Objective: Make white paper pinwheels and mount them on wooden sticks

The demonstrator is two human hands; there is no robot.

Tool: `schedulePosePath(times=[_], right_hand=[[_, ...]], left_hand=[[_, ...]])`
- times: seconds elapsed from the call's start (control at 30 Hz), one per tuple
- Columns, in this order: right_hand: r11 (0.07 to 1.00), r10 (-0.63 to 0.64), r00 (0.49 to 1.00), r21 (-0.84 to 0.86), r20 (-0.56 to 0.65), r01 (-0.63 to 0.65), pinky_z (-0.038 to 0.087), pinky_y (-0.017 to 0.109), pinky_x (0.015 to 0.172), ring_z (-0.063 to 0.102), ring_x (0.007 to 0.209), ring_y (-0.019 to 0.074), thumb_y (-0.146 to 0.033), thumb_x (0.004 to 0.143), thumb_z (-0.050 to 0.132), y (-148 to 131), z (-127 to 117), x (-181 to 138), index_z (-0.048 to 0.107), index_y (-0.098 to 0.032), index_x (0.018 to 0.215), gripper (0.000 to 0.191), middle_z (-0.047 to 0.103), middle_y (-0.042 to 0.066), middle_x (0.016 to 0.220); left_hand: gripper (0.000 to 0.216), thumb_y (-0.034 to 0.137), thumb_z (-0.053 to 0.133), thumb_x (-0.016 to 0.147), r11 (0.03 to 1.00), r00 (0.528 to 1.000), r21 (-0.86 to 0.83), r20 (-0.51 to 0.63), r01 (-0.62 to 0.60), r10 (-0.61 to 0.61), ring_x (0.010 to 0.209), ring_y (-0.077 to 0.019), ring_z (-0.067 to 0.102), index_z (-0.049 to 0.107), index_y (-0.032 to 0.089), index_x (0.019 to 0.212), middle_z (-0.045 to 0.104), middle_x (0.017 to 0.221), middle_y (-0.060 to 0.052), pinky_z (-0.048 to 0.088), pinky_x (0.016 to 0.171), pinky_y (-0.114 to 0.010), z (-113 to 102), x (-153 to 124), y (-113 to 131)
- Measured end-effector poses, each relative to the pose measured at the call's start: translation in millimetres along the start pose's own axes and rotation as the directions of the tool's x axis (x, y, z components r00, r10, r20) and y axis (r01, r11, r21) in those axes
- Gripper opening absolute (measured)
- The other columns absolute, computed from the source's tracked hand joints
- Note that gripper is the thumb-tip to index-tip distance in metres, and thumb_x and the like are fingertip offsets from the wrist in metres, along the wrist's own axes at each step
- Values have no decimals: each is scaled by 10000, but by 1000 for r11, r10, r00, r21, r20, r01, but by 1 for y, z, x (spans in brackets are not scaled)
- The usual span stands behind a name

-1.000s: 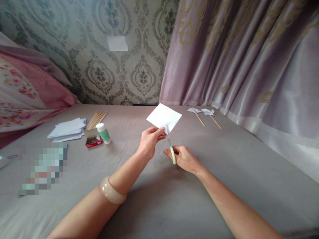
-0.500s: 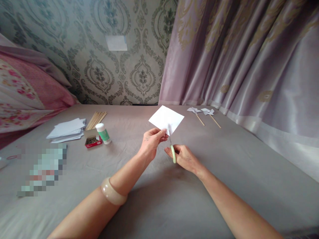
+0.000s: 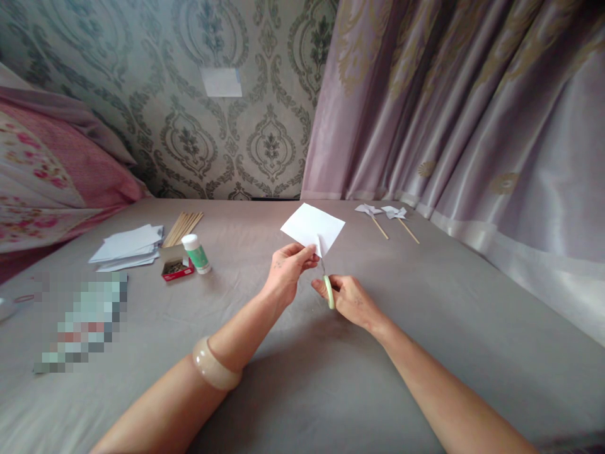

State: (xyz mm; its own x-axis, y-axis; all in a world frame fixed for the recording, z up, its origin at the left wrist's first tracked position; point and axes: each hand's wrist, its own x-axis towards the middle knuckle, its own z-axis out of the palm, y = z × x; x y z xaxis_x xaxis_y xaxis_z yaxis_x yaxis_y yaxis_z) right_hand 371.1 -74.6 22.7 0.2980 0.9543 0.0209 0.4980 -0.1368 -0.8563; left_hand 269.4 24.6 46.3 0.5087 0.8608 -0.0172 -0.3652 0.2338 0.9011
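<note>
A square white sheet of paper (image 3: 312, 226) is held up above the grey cloth, one corner toward me. My left hand (image 3: 289, 268) pinches it near that lower corner between thumb and fingers. Scissors with pale green handles (image 3: 329, 292) are gripped in my right hand (image 3: 350, 299), thumb and fingers at the loops. Their blades reach up into the paper at the near corner, just right of my left fingertips. How far the blades are apart is hard to make out.
At left lie a stack of white paper (image 3: 127, 247), wooden sticks (image 3: 183, 228), a red box of small metal pieces (image 3: 177, 271) and a white-and-green bottle (image 3: 196, 253). Two paper pinwheels (image 3: 394, 213) rest at the back right, near the curtain (image 3: 425, 113). A blurred item (image 3: 87, 321) lies front left.
The paper has tilted and shifted slightly to the left around the scissor blades. Both hands stay in nearly the same place, with their holds unchanged.
</note>
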Motion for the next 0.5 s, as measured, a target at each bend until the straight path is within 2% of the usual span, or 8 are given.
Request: schedulePosePath(times=[0.5], right_hand=[[999, -11, 1000, -35, -13, 11, 232, 247, 514, 298, 573, 96, -634, 743, 545, 1, 0, 1, 420, -179, 556, 507, 312, -47, 561]], left_hand=[[173, 219, 756, 625, 999, 999, -25, -5, 32, -32, 576, -95, 571, 631, 100, 612, 611, 601, -38, 461, 621, -234, 0, 0, 1]])
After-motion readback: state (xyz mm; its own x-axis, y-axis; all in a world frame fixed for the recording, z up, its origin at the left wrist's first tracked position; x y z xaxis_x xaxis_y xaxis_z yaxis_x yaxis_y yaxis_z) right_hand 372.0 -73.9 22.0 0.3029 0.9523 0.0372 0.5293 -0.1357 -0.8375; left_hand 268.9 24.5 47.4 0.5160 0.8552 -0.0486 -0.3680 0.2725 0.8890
